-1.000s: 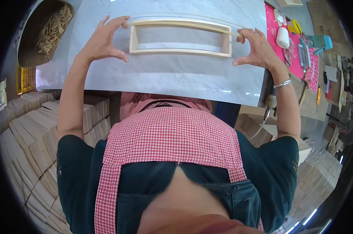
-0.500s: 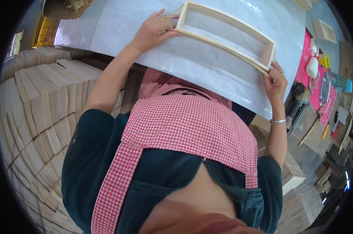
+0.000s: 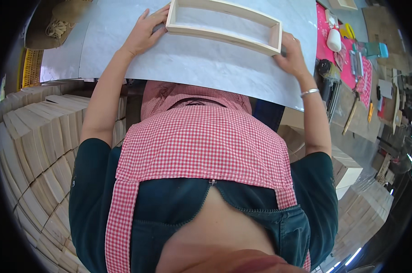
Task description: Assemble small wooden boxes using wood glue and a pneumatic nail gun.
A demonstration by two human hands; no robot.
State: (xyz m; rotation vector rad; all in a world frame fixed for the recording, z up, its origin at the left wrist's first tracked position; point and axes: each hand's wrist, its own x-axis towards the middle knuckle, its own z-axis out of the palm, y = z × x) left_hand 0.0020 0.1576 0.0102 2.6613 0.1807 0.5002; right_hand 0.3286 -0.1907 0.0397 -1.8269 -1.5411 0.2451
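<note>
A long, narrow rectangular frame of pale wood (image 3: 224, 37) stands on the grey-white marbled tabletop (image 3: 206, 68), the tabletop showing through its middle. At its left end is my left hand (image 3: 147, 34), fingers against the short side and thumb near the front corner. My right hand (image 3: 291, 55) grips the opposite end, its thumb by the near corner and its fingers partly hidden behind the end piece. Between them the two hands hold the frame.
Right of the tabletop, a white bottle (image 3: 334, 40), yellow tape roll (image 3: 348, 31) and blue-green container (image 3: 374, 49) sit on pink cloth. A box of tan bands (image 3: 57, 28) and a yellow crate (image 3: 32, 68) are far left. Stacked wooden pieces (image 3: 47, 132) fill the lower left.
In the picture, the frame and both hands sit further left and higher as the view shifts. A thin tan band stretched along the frame's near side between my hands no longer shows distinctly.
</note>
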